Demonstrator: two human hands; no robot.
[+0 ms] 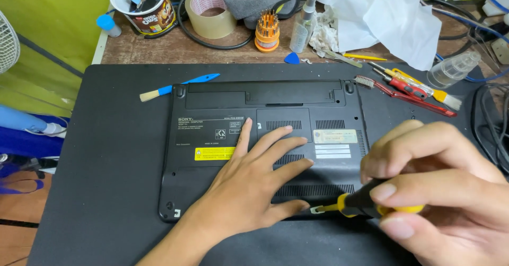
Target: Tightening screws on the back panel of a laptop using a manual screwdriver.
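Note:
A black laptop (222, 99) lies upside down on a black mat (106, 154), its bottom cover facing up. My left hand (254, 184) rests flat on the cover with fingers spread, pressing near the front vents. My right hand (440, 181) grips a small screwdriver (347, 205) with a yellow and black handle. Its tip sits at the laptop's front edge, close to my left thumb.
A blue-handled brush (177, 86) lies left of the laptop. Red and yellow hand tools (411, 88) lie at the right. Behind the mat stand a tape roll (211, 10), a cup of tools (143, 3), a screwdriver bit holder (266, 30), a spray bottle (303, 25) and white cloths (387, 11). Cables (490, 128) run along the right.

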